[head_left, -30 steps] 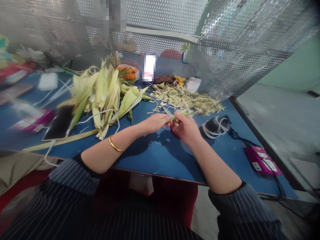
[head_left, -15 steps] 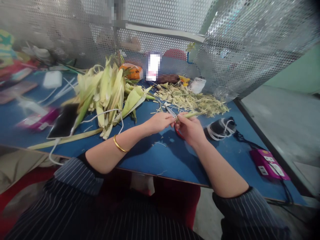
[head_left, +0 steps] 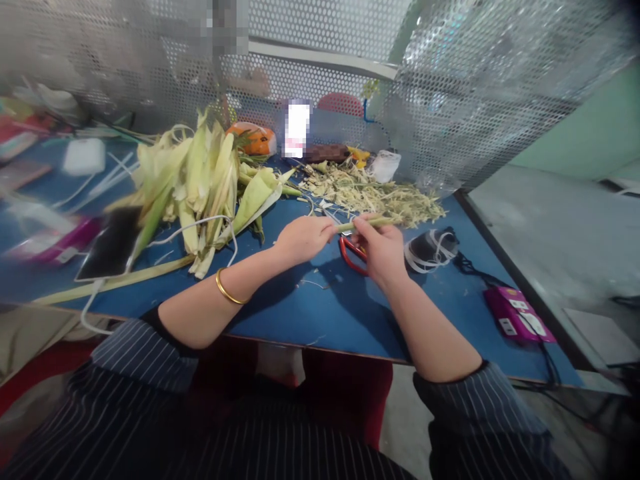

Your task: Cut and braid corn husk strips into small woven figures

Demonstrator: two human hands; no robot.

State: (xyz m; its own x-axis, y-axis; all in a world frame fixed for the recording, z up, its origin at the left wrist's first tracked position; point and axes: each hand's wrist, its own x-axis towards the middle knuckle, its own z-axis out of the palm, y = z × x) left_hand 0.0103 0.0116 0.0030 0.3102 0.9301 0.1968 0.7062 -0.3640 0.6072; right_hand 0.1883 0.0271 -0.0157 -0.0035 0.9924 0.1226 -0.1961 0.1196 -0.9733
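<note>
A narrow, pale green piece of corn husk stretches between my two hands above the blue table. My left hand is closed, pinching its left end between thumb and fingers. Thumb and fingers of my right hand grip it further along, and its far end points right toward a heap of shredded husk. Below the strip are red-handled scissors, close against my right hand; whether they rest on the table or against its fingers I cannot tell. A big bundle of corn husks lies to the left.
A dark phone with a white cable lies left. A lit phone screen stands at the back beside an orange packet. Right are a cord-wrapped black object and a purple power strip. Perforated metal panels close off the back.
The scissors were up at my fingers with the blades at the husk; now they sit lower, under it. My hands have moved apart slightly, with the husk strip stretched between them.
</note>
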